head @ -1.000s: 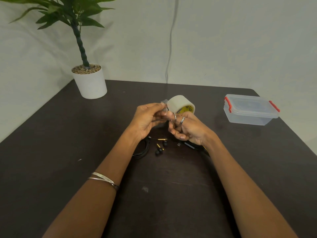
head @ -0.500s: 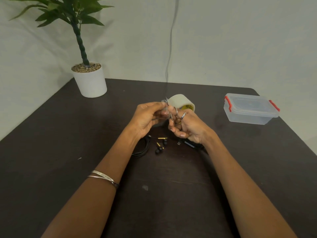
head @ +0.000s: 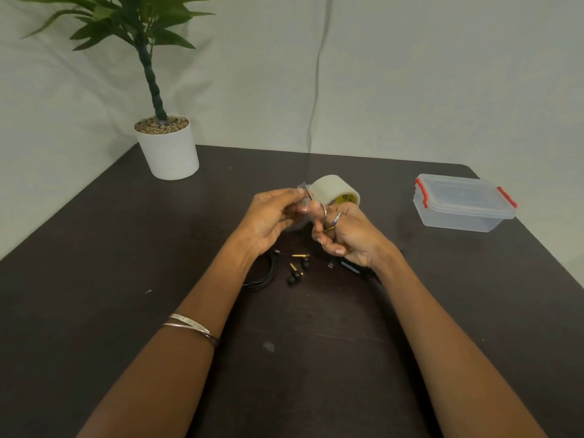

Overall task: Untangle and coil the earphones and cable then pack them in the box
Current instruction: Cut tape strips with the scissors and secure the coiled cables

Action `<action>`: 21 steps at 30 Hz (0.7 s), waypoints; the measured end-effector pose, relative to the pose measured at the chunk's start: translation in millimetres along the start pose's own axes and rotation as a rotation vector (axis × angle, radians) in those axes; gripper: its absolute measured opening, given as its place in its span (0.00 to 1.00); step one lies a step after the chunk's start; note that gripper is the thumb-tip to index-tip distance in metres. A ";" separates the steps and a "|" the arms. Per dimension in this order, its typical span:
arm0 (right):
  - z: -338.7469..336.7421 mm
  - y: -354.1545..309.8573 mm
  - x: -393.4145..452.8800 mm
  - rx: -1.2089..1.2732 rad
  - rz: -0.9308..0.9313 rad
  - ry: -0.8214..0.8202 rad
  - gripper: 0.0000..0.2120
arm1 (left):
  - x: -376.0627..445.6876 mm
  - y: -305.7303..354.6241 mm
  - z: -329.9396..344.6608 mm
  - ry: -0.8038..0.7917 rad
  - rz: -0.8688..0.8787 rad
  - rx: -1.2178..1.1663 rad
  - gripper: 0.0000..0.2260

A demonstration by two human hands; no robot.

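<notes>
While the left hand [head: 268, 219] pinches a clear strip of tape [head: 304, 197], the right hand [head: 344, 235] grips small metal scissors [head: 322, 213] through the loops, beside a glossy roll of packing tape [head: 335, 191]. Black coiled earphones with gold stems [head: 284, 267] lie on the dark matte table [head: 94, 279] under the wrists. The lidded clear plastic box with red clips [head: 463, 205] sits near the right edge, well apart.

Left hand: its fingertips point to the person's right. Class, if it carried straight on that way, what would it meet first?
Most likely the right hand, whose fingers holding small scissors sit almost against the left hand. The tape roll lies just beyond, though depth is unclear.
</notes>
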State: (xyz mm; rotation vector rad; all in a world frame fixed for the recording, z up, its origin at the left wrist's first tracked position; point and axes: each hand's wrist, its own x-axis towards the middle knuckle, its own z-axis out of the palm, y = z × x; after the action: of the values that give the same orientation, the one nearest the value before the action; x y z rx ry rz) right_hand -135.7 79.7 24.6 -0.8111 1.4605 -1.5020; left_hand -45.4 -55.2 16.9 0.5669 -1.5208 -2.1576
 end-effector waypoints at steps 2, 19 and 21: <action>1.3 -2.3 0.1 0.029 0.027 0.003 0.20 | -0.9 -0.1 2.1 -0.017 0.006 -0.020 0.05; 1.2 4.7 4.7 0.058 0.031 0.000 0.21 | 3.8 -2.3 -2.0 0.007 -0.009 -0.046 0.06; 3.3 2.8 4.3 0.082 0.071 0.003 0.22 | 4.1 -3.0 -0.4 0.000 -0.004 -0.050 0.07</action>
State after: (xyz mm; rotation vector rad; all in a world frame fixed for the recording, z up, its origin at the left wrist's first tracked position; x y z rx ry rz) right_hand -134.2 74.7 21.7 -0.7013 1.4064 -1.4998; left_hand -48.9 -57.0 13.7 0.5544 -1.4627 -2.1918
